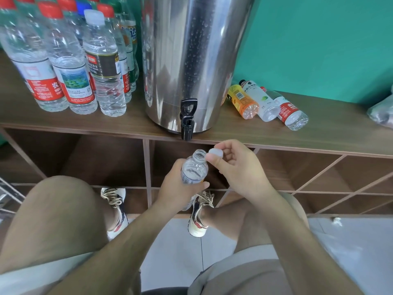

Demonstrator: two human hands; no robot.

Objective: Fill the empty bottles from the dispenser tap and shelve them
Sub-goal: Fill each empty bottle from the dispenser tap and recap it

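Clamped in left hand point(175, 188): clear bottle point(194, 170), fingers curled round its body, neck open, tilted toward the right hand. Pinched between thumb and fingers of right hand point(240, 169): white cap point(215, 153), just beside the bottle mouth, off the thread. Directly above both hands: black tap point(187, 121) of steel dispenser point(191, 60) on wooden table point(329, 135); visible gap between tap and bottle mouth. Up and left of left hand: capped bottles point(70, 71), upright, clustered. Up and right of right hand: three bottles point(265, 101) lying on their sides, touching. Behind hands, under table edge: open shelf compartments point(106, 158). Below hands: knees and laced shoes point(198, 220).
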